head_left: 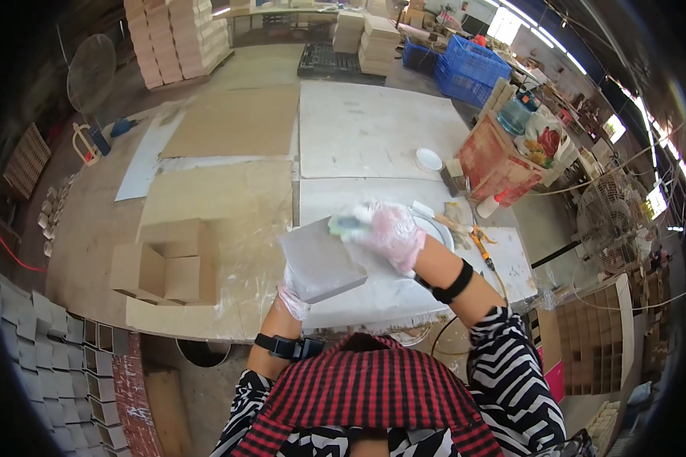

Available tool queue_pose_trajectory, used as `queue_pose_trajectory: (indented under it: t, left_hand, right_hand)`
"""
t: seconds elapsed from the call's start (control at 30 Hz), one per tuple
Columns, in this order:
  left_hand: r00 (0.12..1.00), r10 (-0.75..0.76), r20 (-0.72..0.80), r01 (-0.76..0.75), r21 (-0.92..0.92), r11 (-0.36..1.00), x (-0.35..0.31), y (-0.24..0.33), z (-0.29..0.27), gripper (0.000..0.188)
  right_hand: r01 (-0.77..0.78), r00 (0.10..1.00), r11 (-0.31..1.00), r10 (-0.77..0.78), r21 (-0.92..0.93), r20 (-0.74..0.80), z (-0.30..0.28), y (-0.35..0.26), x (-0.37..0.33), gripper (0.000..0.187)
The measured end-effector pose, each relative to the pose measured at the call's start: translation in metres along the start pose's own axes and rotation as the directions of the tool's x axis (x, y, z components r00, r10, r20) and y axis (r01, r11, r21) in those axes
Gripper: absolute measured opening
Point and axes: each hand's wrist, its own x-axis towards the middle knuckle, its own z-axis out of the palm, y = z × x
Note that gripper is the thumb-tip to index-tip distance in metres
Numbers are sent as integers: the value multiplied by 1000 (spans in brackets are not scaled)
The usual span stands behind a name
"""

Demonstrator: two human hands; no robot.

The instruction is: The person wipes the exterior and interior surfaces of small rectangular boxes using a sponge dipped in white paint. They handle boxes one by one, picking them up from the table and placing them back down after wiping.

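Note:
A grey cardboard box (322, 257) is tilted over the near part of the white table covering. My left hand (293, 298), in a pale stained glove, holds it at its near left side, the fingers mostly hidden by the box. Over the far right corner of the box's flat face is my right hand (392, 238), in a pinkish-white glove and blurred by motion. It is closed around a small greenish pad (346, 224), which touches or nearly touches the face. A white round basin (437, 231) sits partly hidden behind my right wrist.
An open cardboard box (168, 263) stands on the left. Right of the basin lies an orange-and-black tool (481, 242) with a hose, near a white squeeze bottle (488, 206). Farther back is a white bowl (428, 159). Stacked grey boxes (46, 343) fill the lower left.

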Motion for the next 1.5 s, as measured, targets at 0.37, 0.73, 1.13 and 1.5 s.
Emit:
queue_pose_trajectory:
  t: [0.37,0.73,1.13,1.5]
  left_hand:
    - [986,-95,135,159,-929,334,1,-33,2,49]
    - [923,-134,361,377,-918,122,1,-34,-3,35]
    - [948,-160,276,294,-950,104,-24,-47,-8,41]
    - [909,-141,392,407,-909,90,-24,-78,-24,39]
  right_hand:
    - [167,986,985,-168,36,20,25,16,2,31]
    - [-166,982,986,162,33,94,5,16,31,31]
    - [-311,950,946,308,93,45,2,-2,64,36]
    - [550,835,826,-546,-127,66,34,-48,36,40]
